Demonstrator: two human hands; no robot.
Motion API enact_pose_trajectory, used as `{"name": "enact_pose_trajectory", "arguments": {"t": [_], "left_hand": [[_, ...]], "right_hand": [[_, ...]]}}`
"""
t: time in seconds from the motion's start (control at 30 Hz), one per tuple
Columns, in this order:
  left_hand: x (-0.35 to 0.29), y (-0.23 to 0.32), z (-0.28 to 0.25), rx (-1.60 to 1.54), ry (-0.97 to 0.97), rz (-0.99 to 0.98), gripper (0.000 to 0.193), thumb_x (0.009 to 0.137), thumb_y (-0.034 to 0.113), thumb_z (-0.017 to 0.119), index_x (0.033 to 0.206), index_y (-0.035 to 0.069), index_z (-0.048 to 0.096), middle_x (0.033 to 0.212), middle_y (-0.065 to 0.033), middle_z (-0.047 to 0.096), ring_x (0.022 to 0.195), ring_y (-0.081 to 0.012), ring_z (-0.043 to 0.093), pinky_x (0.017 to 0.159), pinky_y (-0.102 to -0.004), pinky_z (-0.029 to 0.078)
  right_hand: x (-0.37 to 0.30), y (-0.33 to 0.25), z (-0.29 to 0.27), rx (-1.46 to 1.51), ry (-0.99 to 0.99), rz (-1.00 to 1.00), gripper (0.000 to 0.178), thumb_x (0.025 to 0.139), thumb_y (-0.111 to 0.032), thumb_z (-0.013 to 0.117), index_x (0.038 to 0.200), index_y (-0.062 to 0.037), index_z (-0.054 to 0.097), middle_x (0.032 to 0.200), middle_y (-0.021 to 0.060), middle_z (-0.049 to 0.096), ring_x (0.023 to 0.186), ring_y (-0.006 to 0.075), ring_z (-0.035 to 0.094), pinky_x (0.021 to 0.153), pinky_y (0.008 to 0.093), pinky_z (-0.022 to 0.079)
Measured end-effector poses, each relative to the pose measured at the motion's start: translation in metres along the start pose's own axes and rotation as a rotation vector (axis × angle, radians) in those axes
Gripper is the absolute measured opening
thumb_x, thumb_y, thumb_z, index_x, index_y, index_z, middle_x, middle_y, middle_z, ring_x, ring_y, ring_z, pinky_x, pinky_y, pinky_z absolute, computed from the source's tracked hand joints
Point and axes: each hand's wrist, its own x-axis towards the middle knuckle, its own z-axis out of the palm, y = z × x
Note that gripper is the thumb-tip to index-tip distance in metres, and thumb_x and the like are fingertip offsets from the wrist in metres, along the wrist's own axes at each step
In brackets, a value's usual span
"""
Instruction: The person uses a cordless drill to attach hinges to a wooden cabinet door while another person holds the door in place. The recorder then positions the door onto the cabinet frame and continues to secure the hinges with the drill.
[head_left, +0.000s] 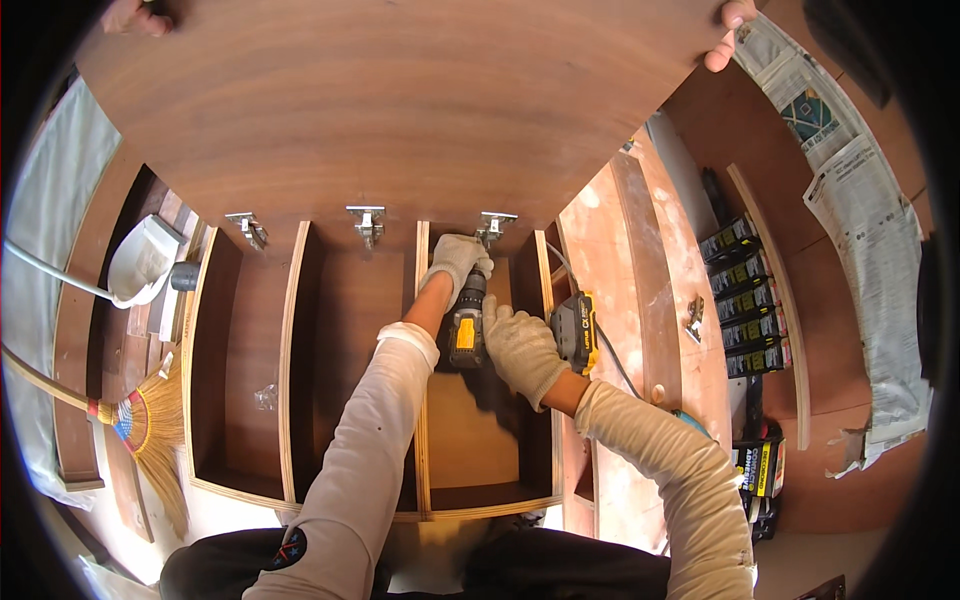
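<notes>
My right hand [525,350], in a pale knit glove, is closed round the grip of a cordless drill [467,338] with a black and yellow body. Its battery [575,332] sticks out to the right. At the drill's nose is my gloved left hand [456,264], fingers curled beside the right-hand hinge [494,225]; what they pinch is hidden. Two more metal hinges, a middle one [368,226] and a left one [247,230], sit along the lower edge of a brown wood panel [360,110]. Below the panel lies an open cabinet box [422,400] with upright dividers.
Another person's hands, one at left [140,18] and one at right [730,38], hold the panel's far corners. A straw broom [150,420] and a white dustpan [145,262] lie left. Right are a loose hinge [694,317], several dark packages [745,300] and newspaper sheets [860,240].
</notes>
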Motion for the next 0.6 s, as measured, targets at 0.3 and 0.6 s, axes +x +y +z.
{"name": "enact_pose_trajectory", "arguments": {"t": [0.3, 0.6], "left_hand": [[-0.007, 0.007, 0.004, -0.005, 0.008, -0.041, 0.007, 0.093, -0.003, 0.059, 0.087, -0.002, 0.063, 0.071, -0.0127, 0.063, 0.057, -0.0209, 0.062, 0.054, -0.0353, 0.056], [-0.011, 0.008, 0.003, -0.003, -0.002, -0.061, 0.006, 0.093, -0.002, 0.060, 0.090, -0.004, 0.065, 0.073, -0.0137, 0.065, 0.060, -0.0215, 0.063, 0.057, -0.0346, 0.057]], "right_hand": [[-0.003, 0.008, 0.014, -0.094, 0.077, -0.044, 0.056, 0.088, -0.012, 0.064, 0.139, 0.0060, 0.049, 0.094, 0.0118, 0.063, 0.076, 0.0229, 0.069, 0.062, 0.0355, 0.058], [-0.006, 0.010, 0.010, -0.104, 0.077, -0.071, 0.052, 0.091, -0.012, 0.062, 0.139, 0.0048, 0.050, 0.092, 0.0108, 0.065, 0.076, 0.0217, 0.070, 0.061, 0.0346, 0.058]]}}
